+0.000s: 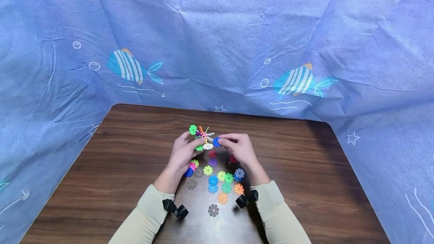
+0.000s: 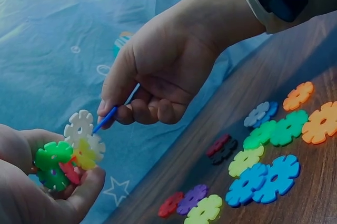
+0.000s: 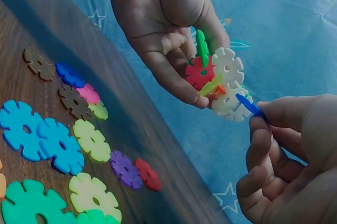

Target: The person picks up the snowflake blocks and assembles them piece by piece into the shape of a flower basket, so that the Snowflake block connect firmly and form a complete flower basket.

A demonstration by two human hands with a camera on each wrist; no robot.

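My left hand (image 1: 181,151) holds a cluster of interlocked plastic snowflake discs above the table, thumb in front. A pink-red disc (image 3: 200,72) sits at its middle, with white discs (image 3: 227,68), green ones (image 2: 52,151), a yellow one (image 2: 87,153) and an orange one around it. Between thumb and forefinger my right hand (image 1: 241,150) pinches a blue snowflake disc (image 1: 217,142), seen edge-on in both wrist views. The blue disc's free edge overlaps the lower white disc (image 3: 229,104) in the right wrist view. Fingers and palm hide part of the cluster.
Loose snowflake discs lie on the brown wooden table (image 1: 129,168) below the hands, among them purple (image 1: 213,162), orange (image 1: 222,198) and grey (image 1: 213,210) ones. Some overlap. A blue fish-print cloth (image 1: 217,48) hangs behind the table. Each wrist carries a black camera mount (image 1: 175,209).
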